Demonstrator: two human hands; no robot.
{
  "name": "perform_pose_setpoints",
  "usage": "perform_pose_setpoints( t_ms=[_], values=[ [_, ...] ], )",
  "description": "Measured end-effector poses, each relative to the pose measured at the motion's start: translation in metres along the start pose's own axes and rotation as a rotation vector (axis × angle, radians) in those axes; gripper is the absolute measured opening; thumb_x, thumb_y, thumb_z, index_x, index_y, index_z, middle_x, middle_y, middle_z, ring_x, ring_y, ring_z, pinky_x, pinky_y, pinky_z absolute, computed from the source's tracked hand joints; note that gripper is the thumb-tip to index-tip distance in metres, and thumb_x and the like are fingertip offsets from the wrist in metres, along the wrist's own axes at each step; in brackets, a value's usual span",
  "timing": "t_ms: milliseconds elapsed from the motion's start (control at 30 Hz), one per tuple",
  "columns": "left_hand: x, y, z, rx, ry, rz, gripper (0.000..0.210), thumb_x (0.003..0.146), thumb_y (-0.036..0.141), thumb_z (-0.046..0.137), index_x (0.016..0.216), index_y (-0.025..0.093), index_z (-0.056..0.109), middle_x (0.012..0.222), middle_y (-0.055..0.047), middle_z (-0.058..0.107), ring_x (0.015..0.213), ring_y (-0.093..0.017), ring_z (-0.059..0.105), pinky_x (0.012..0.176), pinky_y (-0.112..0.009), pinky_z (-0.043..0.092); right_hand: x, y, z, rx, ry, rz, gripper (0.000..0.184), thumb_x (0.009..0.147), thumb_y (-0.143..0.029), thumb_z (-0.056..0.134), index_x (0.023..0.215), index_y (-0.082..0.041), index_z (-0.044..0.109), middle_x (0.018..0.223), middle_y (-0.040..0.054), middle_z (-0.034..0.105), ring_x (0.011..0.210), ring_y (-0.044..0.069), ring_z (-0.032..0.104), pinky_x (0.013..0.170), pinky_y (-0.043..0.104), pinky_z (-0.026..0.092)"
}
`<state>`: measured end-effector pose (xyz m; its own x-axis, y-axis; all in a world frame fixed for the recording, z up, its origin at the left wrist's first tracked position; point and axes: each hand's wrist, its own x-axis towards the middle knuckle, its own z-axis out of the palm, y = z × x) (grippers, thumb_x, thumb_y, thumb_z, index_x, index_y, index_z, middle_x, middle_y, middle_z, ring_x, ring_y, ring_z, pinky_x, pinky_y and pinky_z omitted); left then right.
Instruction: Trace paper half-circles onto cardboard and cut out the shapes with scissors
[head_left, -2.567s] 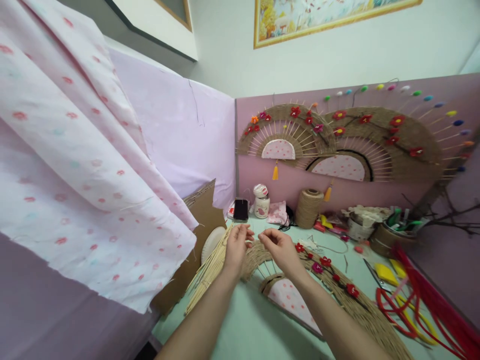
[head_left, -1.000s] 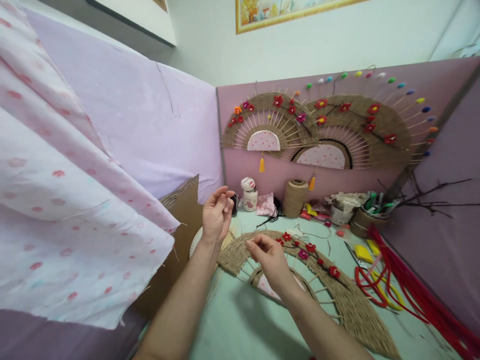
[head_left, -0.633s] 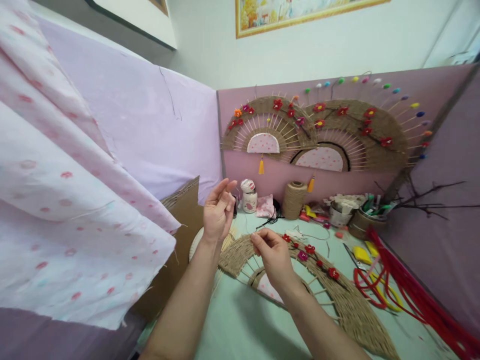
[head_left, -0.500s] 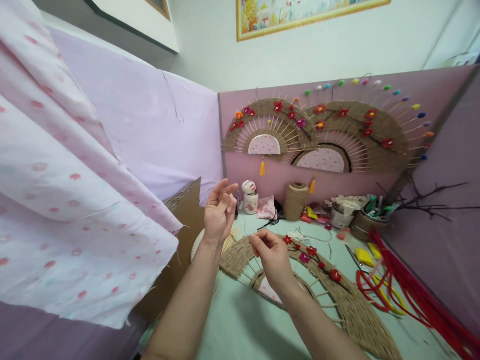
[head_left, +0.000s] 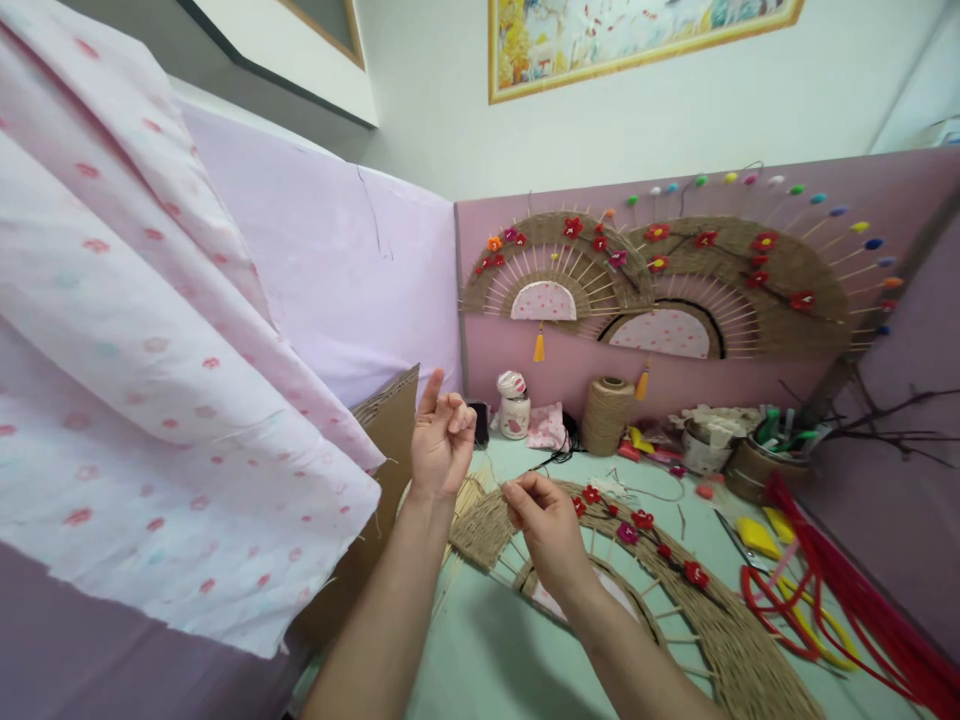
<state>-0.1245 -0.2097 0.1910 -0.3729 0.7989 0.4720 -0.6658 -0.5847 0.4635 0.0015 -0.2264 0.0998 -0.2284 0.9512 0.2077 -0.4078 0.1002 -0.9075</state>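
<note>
My left hand (head_left: 444, 440) is raised, index finger pointing up and the other fingers curled in; whatever they hold is too small to make out. Lower and to the right, my right hand (head_left: 546, 520) pinches thumb against index finger. A faint thin thread (head_left: 492, 468) shows at its fingertips. Beneath the right hand lies a woven twine fan (head_left: 750, 610) with wooden ribs, its flat arch partly hidden by the hand and forearm. Red felt flowers (head_left: 643, 519) and a magenta flower (head_left: 628, 533) sit along a dark twig on it.
Floral cloth (head_left: 187, 420) hangs at the left before cardboard (head_left: 394, 430). At the back stand a jar (head_left: 514, 408), a twine spool (head_left: 606, 415) and a pot of pens (head_left: 766, 465). Scissors (head_left: 817, 625) and red strips (head_left: 847, 600) lie right. Finished fans (head_left: 795, 260) hang behind.
My left hand's fingers have curled in, leaving the index finger upright. The right hand keeps its pinch above the fan. The whole view has shifted slightly.
</note>
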Motion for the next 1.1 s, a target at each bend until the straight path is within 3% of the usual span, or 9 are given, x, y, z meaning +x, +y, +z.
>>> perform_pose_setpoints(
  t_ms=[100,267,400,500,633,800,1100],
  values=[
    [-0.003,-0.001,-0.001,0.240,0.032,-0.018,0.025,0.072,0.020,0.072,0.096,0.020,0.067,0.064,0.004,0.062,0.051,-0.003,0.045,0.055,-0.016,0.038,0.003,0.001,-0.005,0.020,0.031,0.020,0.029,0.074,-0.041,0.069,0.068,-0.018,0.054,0.056,-0.0047,0.047,0.051,0.009,0.036,0.050,0.023,0.027],
    [-0.007,0.003,-0.017,0.930,-0.005,-0.074,0.024,0.081,0.025,0.057,0.103,0.017,0.063,0.070,-0.001,0.067,0.069,-0.012,0.061,0.069,-0.025,0.046,0.008,-0.010,-0.030,-0.194,0.082,-0.002,0.031,0.072,-0.042,0.068,0.062,-0.018,0.052,0.050,-0.0055,0.043,0.050,0.010,0.036,0.050,0.024,0.027],
    [-0.011,0.003,-0.021,1.452,-0.096,0.008,0.036,0.084,0.025,0.050,0.120,0.023,0.057,0.077,-0.002,0.070,0.073,-0.017,0.065,0.069,-0.029,0.046,0.007,-0.016,-0.045,-0.416,0.082,-0.051,0.030,0.073,-0.041,0.064,0.059,-0.019,0.049,0.052,-0.0047,0.041,0.052,0.011,0.036,0.052,0.025,0.028],
    [-0.014,-0.004,-0.017,1.678,-0.155,0.110,0.030,0.086,0.025,0.049,0.114,0.023,0.062,0.085,-0.004,0.072,0.077,-0.019,0.065,0.073,-0.032,0.046,0.002,-0.015,-0.049,-0.521,0.081,-0.098,0.031,0.075,-0.041,0.060,0.057,-0.020,0.045,0.052,-0.0052,0.037,0.052,0.011,0.034,0.052,0.025,0.028],
    [-0.016,-0.014,-0.012,1.692,-0.186,0.262,0.022,0.085,0.020,0.051,0.102,0.020,0.066,0.097,-0.007,0.071,0.087,-0.020,0.064,0.080,-0.032,0.047,-0.004,-0.010,-0.054,-0.605,0.093,-0.113,0.031,0.076,-0.041,0.058,0.058,-0.020,0.045,0.053,-0.0041,0.039,0.053,0.012,0.036,0.052,0.025,0.029],
    [-0.020,-0.024,-0.013,1.681,-0.166,0.227,0.030,0.085,0.015,0.049,0.112,0.019,0.064,0.099,-0.008,0.072,0.082,-0.019,0.066,0.081,-0.034,0.048,-0.010,-0.004,-0.059,-0.658,0.088,-0.133,0.030,0.078,-0.041,0.057,0.059,-0.020,0.046,0.055,-0.0029,0.042,0.055,0.013,0.039,0.053,0.025,0.031],
    [-0.022,-0.029,-0.011,1.525,-0.087,0.220,0.031,0.079,0.010,0.053,0.101,0.021,0.071,0.084,-0.007,0.074,0.063,-0.018,0.065,0.072,-0.033,0.048,-0.017,-0.003,-0.054,-0.600,0.090,-0.110,0.029,0.075,-0.036,0.060,0.055,-0.021,0.045,0.052,-0.0033,0.040,0.053,0.014,0.037,0.052,0.026,0.029]
  ],
)
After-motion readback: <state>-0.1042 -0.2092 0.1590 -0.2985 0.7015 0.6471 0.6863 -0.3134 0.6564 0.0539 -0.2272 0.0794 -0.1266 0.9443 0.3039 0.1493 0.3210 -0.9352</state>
